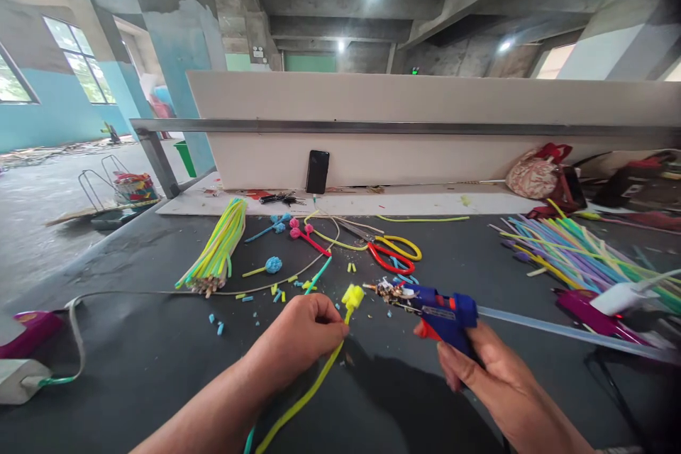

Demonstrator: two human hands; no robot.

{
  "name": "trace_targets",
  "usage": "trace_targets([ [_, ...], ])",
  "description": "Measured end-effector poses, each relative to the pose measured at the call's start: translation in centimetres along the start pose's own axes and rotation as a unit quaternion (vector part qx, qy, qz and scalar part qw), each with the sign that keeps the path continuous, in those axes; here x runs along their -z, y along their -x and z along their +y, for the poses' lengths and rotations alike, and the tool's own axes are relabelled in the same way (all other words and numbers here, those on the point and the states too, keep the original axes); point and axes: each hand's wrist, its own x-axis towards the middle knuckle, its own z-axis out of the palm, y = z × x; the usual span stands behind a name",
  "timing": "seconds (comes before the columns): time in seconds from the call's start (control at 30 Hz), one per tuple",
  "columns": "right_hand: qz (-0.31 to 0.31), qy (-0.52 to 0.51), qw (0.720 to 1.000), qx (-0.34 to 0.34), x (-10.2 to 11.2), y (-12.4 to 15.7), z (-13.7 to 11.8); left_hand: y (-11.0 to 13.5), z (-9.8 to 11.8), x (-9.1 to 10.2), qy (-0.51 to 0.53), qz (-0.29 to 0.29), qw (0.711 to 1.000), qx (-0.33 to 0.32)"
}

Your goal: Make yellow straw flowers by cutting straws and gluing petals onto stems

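Far to the left of the scissors (394,253), a purple thing (32,335) sits at the edge of the dark table (159,351). Next comes a big bunch of yellow and green fuzzy sticks (216,241), also left of the scissors. Then there is a blue fuzzy ball (273,265) on a short yellow stem, lying closer to the scissors.

The left hand (306,326) is on the near side of the scissors, a bit to the left. Its thumb and finger pinch a long yellow fuzzy stick (318,384) near the top. Pink fuzzy balls (302,230) lie just left of the scissors. A black phone (318,172) leans on the board behind the scissors, to their left.

The yellow stick has a yellow puff (352,296) on top, a little nearer than the scissors. The blue glue gun (444,308) is on the near side of the scissors too. Its tip points left, right by the puff; I can't tell if they touch. The right hand (486,365) is wrapped around its handle. A long clear stick (564,333) pokes out of its back.

Right of the scissors is a messy pile of colored sticks (577,245).
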Motion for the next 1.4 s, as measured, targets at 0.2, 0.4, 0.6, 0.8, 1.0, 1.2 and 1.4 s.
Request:
trace_targets([
  [0.2, -0.015, -0.170, 0.984, -0.052, 0.1, 0.2, 0.3, -0.2, -0.4, 0.2, 0.024, 0.007, 0.999, -0.020],
  [0.4, -0.088, -0.223, 0.949, -0.203, 1.2, -0.2, 1.1, 0.2, 0.1, 0.5, 0.029, 0.023, 0.998, -0.049],
  [0.6, -0.005, 0.188, 0.979, -0.072, 4.4, -1.7, 2.4, 0.4, 0.2, 0.3, 0.023, 0.022, 0.996, -0.079],
  [0.8, 0.070, 0.064, 0.994, -0.052, 1.1, 0.2, -2.4, 0.8, 0.6, -0.4, 0.116, -0.029, 0.990, -0.079],
  [1.0, -0.072, -0.218, 0.971, -0.067, -6.3, 0.6, -4.6, 1.3, 0.3, -1.9, 0.107, -0.027, 0.988, -0.112],
  [1.2, 0.019, -0.273, 0.957, -0.093, -6.5, 0.2, -2.6, 1.5, 0.7, -1.7, 0.087, -0.045, 0.994, -0.057],
  [1.4, 0.008, -0.091, 0.995, -0.050, -5.6, 0.7, -2.0, 1.3, 1.1, -0.5, 0.184, -0.022, 0.981, -0.059],
])
